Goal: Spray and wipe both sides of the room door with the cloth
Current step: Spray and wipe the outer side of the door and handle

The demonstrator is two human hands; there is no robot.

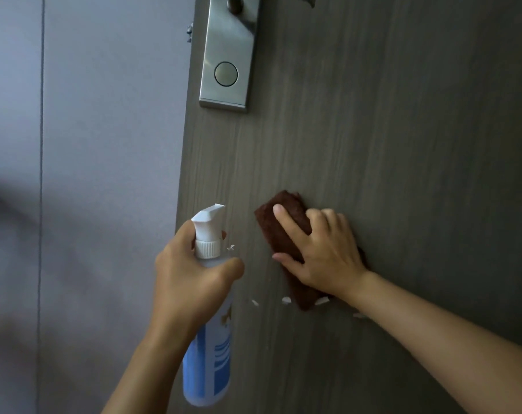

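Note:
The door (388, 130) is dark grey-brown wood grain and fills the right two thirds of the view. A folded brown cloth (283, 231) lies flat against it below the lock plate. My right hand (322, 252) presses the cloth to the door with spread fingers. My left hand (188, 273) grips the neck of a spray bottle (209, 354), white with a blue label and a white nozzle pointing up toward the door. A few small white flecks of foam (286, 300) sit on the door under the cloth.
A brushed metal lock plate (226, 55) with a round button is mounted near the door's left edge, its lever handle (295, 0) cut off at the top. Left of the door edge is a plain pale grey wall (104, 144) with a thin vertical seam.

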